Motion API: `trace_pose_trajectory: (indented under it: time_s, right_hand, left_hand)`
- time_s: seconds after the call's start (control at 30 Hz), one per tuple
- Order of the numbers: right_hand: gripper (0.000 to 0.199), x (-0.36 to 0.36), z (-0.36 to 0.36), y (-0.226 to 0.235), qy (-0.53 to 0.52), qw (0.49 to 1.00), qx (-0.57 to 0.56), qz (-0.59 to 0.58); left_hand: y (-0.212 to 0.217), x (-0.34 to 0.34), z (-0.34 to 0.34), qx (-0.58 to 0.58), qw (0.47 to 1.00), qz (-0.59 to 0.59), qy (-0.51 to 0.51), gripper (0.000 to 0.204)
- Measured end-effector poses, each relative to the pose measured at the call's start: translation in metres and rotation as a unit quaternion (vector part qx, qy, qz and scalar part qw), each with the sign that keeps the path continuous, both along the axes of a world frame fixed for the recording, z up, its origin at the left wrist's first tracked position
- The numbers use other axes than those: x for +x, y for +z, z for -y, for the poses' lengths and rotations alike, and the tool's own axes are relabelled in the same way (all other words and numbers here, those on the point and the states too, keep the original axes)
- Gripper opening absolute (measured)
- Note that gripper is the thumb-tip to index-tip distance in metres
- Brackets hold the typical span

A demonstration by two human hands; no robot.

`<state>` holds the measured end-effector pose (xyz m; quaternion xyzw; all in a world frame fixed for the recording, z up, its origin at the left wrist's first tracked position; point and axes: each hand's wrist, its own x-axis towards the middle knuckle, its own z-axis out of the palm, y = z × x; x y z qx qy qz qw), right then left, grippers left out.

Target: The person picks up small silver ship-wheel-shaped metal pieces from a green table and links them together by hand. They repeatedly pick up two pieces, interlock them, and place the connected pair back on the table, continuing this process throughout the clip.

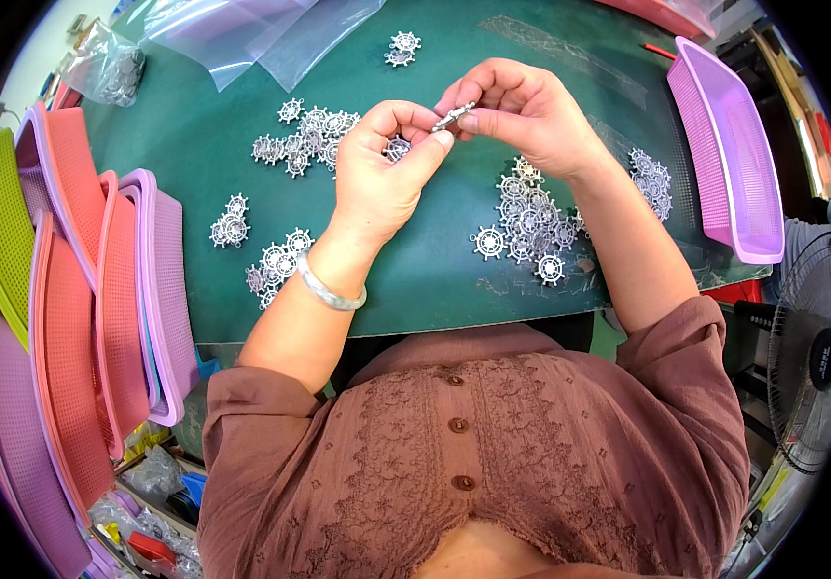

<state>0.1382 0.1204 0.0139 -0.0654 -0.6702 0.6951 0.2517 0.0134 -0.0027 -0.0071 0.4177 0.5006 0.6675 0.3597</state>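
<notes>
Between the fingertips of both hands, above the green table [415, 261], is a silver ship's-wheel charm [453, 117], tilted nearly edge-on. My left hand [384, 169] pinches its near side with thumb and forefinger, and a pale bangle [330, 289] circles that wrist. My right hand [522, 111] grips the far side the same way. Similar charms lie in loose piles: one pile [311, 136] left of my left hand, another [531, 217] below my right hand, a third [278, 265] by my left forearm. Part of another charm [397, 149] shows behind my left fingers.
Stacked plastic baskets [150, 289] crowd the table's left side. A purple basket [715, 145] stands at the right edge, with a fan [806, 352] beyond it. Clear plastic bags [242, 34] lie at the far side. More charms [651, 183] sit beyond my right forearm.
</notes>
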Motion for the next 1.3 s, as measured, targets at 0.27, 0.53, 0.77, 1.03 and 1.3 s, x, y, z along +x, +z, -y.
trace_pose_trajectory:
  time_s: [0.27,0.53,0.77,1.03,1.3]
  right_hand:
    - [0.009,0.0,0.0,-0.001,0.007,1.0,0.002,0.015]
    - [0.01,-0.001,0.001,-0.003,0.012,0.999,0.001,0.035]
    - [0.009,0.0,0.0,-0.01,0.013,0.994,0.051,0.094]
    - [0.01,0.001,0.003,-0.003,0.01,0.998,-0.023,0.062]
    - [0.013,0.002,0.003,-0.001,-0.01,0.994,0.05,0.094]
  left_hand:
    - [0.005,0.004,0.002,0.018,0.997,-0.055,0.055,0.008]
    - [0.005,0.005,0.002,0.075,0.988,-0.11,0.075,0.007]
    - [0.001,0.002,0.002,0.078,0.981,-0.161,0.074,0.011]
    - [0.004,0.005,0.001,0.06,0.988,-0.12,0.078,0.009]
    - [0.003,0.003,0.0,0.074,0.983,-0.143,0.091,0.006]
